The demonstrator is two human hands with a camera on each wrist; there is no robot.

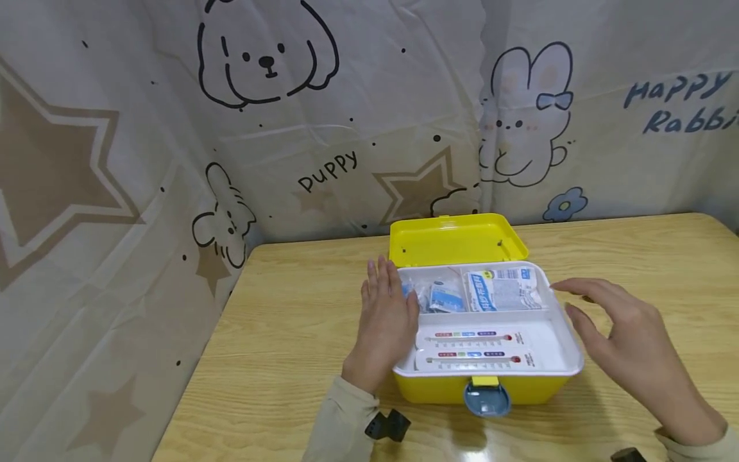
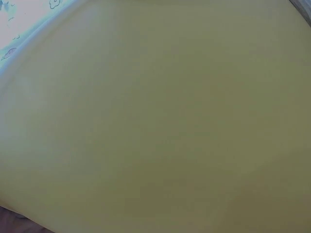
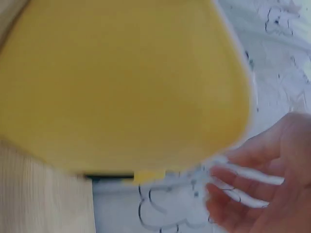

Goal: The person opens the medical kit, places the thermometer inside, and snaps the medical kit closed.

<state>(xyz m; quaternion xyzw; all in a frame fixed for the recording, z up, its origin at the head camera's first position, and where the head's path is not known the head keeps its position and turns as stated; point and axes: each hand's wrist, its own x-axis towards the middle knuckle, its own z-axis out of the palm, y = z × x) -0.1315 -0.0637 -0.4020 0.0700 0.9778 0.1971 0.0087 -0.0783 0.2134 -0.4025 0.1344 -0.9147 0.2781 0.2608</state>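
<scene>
A yellow box [image 1: 427, 390] with a white inner tray [image 1: 557, 346] stands on the table, its yellow lid [image 1: 456, 240] tipped back. Two thermometers [image 1: 473, 360] on cards lie in the tray's front compartment. Behind the divider sit a white-and-blue packet [image 1: 508, 292] and a smaller blue packet [image 1: 446, 297] in clear wrap. My left hand [image 1: 383, 321] is at the left rim, fingers extended. Beside the right rim is my right hand [image 1: 626, 333], thumb and index finger apart with nothing between them. The yellow side [image 3: 121, 87] fills much of the right wrist view.
A grey-blue latch [image 1: 487, 399] hangs at the box's front. The wooden table [image 1: 300, 321] extends to both sides. Behind it hangs a cloth [image 1: 369, 115] printed with cartoon animals and stars. Small black devices [image 1: 388, 425] are at the wrists.
</scene>
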